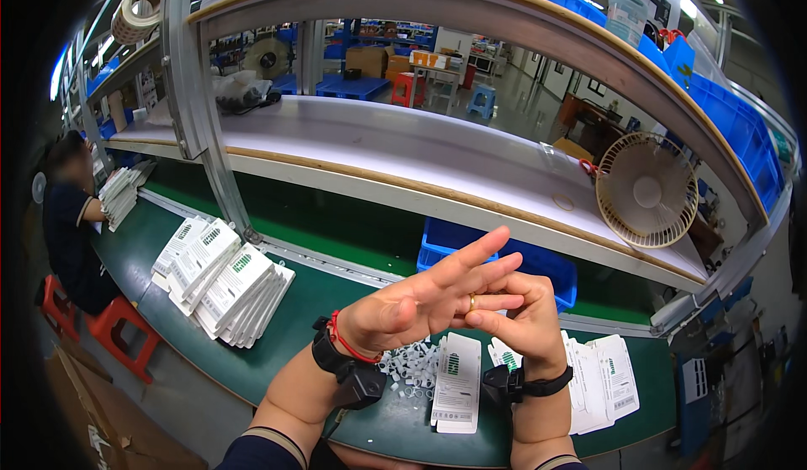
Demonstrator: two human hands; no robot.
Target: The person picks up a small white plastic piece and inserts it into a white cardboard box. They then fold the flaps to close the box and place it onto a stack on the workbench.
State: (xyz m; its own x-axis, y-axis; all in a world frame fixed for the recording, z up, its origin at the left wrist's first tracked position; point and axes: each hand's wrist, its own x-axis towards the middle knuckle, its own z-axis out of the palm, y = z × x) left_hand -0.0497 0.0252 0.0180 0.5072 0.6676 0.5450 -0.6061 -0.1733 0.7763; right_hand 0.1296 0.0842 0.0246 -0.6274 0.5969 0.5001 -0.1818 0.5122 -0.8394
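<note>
My left hand (412, 298) is raised above the green table, its fingers stretched out toward the right and its thumb apart. A gold ring (472, 302) sits on one of its fingers. My right hand (534, 323) is closed, thumb and fingers pinching around the fingers of my left hand near the ring. Below them a flat white box (458, 383) with green print lies on the table. Beside it is a heap of small white plastic pieces (410, 367), partly hidden by my left wrist. More flat white boxes (607, 382) lie to the right, under my right wrist.
Stacked flat white boxes (231, 289) stand on the left of the green table (336, 302). Behind my hands is a blue bin (433, 241). A shelf (370, 146) runs across the back, with a fan (646, 190) at its right. Another person (71, 226) sits far left near a red stool (122, 331).
</note>
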